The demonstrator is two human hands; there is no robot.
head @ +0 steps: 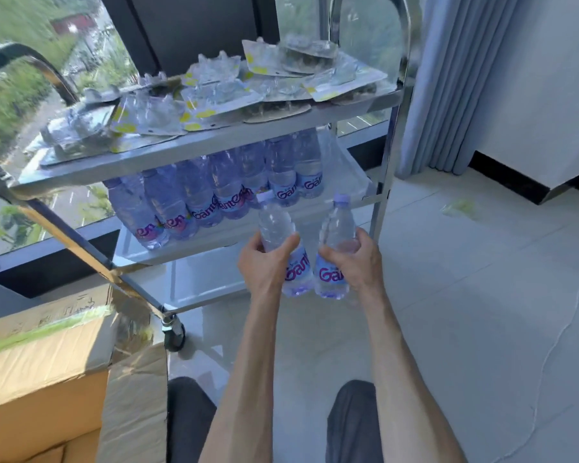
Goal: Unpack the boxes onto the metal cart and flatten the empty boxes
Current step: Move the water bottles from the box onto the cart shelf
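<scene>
My left hand (pixel 264 262) grips a clear water bottle (pixel 279 228) with a white cap and a blue label. A second such bottle (pixel 336 228), with a lilac cap, is held in my right hand (pixel 358 259). Both bottles stand upright, side by side, just in front of the metal cart (pixel 181 155). Its middle shelf (pixel 214 235) carries a row of several matching bottles (pixel 221 188). Several clear blister packs (pixel 248 88) cover the top shelf. An open cardboard box (pixel 47 362) stands at the lower left.
The cart's bottom shelf (pixel 208 282) shows bare metal, with a caster wheel (pixel 174 332) below its corner. A large window is behind the cart, a grey curtain (pixel 455 78) to the right. Pale tiled floor (pixel 482 312) spreads right, with a scrap of green tape (pixel 458 208).
</scene>
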